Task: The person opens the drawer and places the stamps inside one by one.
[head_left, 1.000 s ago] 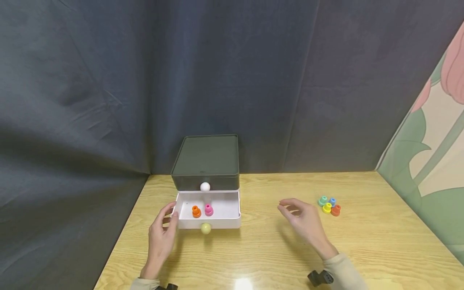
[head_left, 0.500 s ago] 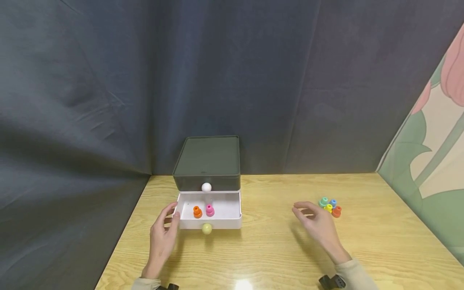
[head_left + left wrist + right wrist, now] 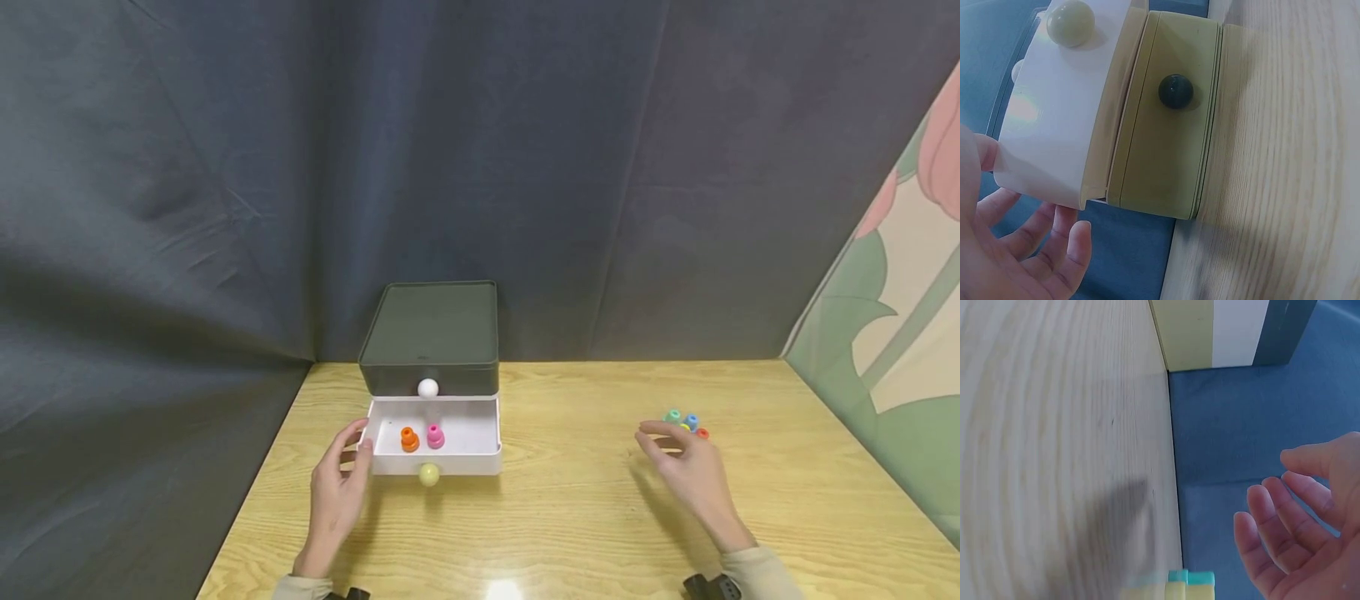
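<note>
A white drawer (image 3: 480,463) with a yellow-green knob (image 3: 429,475) stands pulled out of a small cabinet (image 3: 435,325). My left hand (image 3: 339,492) holds it at its left front corner, thumb and fingers at the edge (image 3: 1029,244). Inside it stand an orange stepped peg (image 3: 409,440) and a pink one (image 3: 436,437). My right hand (image 3: 693,475) hovers over the table with loosely bent fingers and nothing in them (image 3: 1304,531). Just behind it are a teal peg (image 3: 672,417), a blue peg (image 3: 692,422) and a red peg (image 3: 702,433); a yellow one is mostly hidden.
The cabinet's upper drawer is closed, with a white knob (image 3: 427,388). Below the pulled-out drawer is a yellow-green drawer with a dark knob (image 3: 1175,92). Dark curtains (image 3: 480,167) hang behind and left of the wooden table (image 3: 555,533). A flower-patterned panel (image 3: 900,333) stands at the right.
My right hand has moved rightward across the table to the group of pegs and now covers part of them. My left hand has stayed at the drawer.
</note>
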Available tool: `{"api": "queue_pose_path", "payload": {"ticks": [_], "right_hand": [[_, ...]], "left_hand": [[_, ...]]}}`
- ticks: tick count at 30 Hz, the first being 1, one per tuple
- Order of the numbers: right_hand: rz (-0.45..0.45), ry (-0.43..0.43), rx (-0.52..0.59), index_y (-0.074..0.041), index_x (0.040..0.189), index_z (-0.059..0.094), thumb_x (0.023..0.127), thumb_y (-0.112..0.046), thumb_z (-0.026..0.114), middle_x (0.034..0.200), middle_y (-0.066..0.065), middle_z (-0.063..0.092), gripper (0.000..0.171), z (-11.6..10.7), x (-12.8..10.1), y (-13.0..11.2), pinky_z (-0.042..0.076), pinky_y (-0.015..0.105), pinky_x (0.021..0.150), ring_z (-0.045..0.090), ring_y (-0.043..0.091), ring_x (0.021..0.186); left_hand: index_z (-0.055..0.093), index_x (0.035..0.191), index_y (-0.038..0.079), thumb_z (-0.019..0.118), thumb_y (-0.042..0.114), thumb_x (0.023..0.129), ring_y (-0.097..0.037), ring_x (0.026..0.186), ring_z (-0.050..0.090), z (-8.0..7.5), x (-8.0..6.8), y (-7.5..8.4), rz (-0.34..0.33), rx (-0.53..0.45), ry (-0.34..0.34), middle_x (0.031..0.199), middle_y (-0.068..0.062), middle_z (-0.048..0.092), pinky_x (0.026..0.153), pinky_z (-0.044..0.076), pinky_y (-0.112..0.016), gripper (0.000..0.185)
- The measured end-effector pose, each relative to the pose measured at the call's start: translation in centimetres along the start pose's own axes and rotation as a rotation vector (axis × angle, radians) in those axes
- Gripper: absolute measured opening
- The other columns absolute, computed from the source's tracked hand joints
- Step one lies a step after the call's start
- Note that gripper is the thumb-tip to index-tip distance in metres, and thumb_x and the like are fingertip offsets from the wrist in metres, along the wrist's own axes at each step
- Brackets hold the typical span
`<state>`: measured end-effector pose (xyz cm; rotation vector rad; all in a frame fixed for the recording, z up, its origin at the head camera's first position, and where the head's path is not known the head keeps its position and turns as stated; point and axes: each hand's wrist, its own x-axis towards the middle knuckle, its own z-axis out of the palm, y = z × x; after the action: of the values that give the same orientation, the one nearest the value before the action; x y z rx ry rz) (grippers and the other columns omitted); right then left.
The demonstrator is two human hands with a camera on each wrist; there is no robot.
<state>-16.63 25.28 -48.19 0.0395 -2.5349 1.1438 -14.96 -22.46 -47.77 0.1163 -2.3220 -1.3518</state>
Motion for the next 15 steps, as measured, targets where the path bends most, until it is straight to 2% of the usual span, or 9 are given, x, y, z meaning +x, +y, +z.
{"api": "queue_pose_path", "payload": {"ticks": [3, 5, 7, 11, 15], "right_hand": [[0.005, 0.004, -0.009, -0.002, 0.119, 0.078, 0.102, -0.022, 0.073, 0.118, 0.020, 0.078, 0.027, -0.4, 0.0, 0.6, 0.059, 0.017, 0.072, 0.072, 0.004, 0.090], [0.018, 0.011, -0.009, -0.002, 0.119, 0.078, 0.102, -0.022, 0.073, 0.120, 0.022, 0.078, 0.026, -0.6, 0.0, 1.1, 0.059, 0.017, 0.072, 0.074, 0.006, 0.090], [0.027, 0.019, -0.015, -0.001, 0.118, 0.078, 0.102, -0.021, 0.073, 0.124, 0.025, 0.076, 0.026, -0.9, 0.0, 1.5, 0.059, 0.017, 0.070, 0.077, 0.015, 0.091], [0.036, 0.034, -0.034, 0.001, 0.120, 0.076, 0.101, -0.018, 0.072, 0.132, 0.030, 0.070, 0.027, -1.5, 0.1, 2.2, 0.058, 0.019, 0.063, 0.077, 0.045, 0.100], [0.058, 0.051, -0.044, 0.003, 0.123, 0.074, 0.101, -0.018, 0.072, 0.129, 0.035, 0.069, 0.030, -1.9, 0.1, 2.6, 0.053, 0.022, 0.053, 0.075, 0.051, 0.098]], "left_hand": [[0.068, 0.141, 0.015, 0.060, 0.022, 0.109, -0.014, 0.097, 0.065, 0.0, 0.0, 0.0, -0.003, 0.000, 0.002, 0.130, -0.016, 0.073, 0.075, 0.055, -0.021, 0.033], [0.068, 0.141, 0.015, 0.060, 0.023, 0.109, -0.013, 0.096, 0.064, 0.0, -0.1, 0.0, -0.003, 0.002, 0.002, 0.129, -0.016, 0.073, 0.075, 0.055, -0.021, 0.033], [0.068, 0.141, 0.015, 0.061, 0.022, 0.109, -0.013, 0.096, 0.064, 0.0, -0.1, 0.1, -0.004, 0.001, 0.001, 0.129, -0.016, 0.073, 0.075, 0.055, -0.021, 0.033], [0.068, 0.141, 0.015, 0.061, 0.021, 0.109, -0.012, 0.096, 0.064, -0.1, -0.1, 0.1, -0.009, -0.001, 0.000, 0.129, -0.015, 0.074, 0.076, 0.055, -0.021, 0.033], [0.069, 0.141, 0.016, 0.061, 0.021, 0.109, -0.011, 0.096, 0.064, -0.1, 0.0, 0.1, -0.005, -0.005, 0.002, 0.129, -0.015, 0.074, 0.075, 0.055, -0.020, 0.033]]}}
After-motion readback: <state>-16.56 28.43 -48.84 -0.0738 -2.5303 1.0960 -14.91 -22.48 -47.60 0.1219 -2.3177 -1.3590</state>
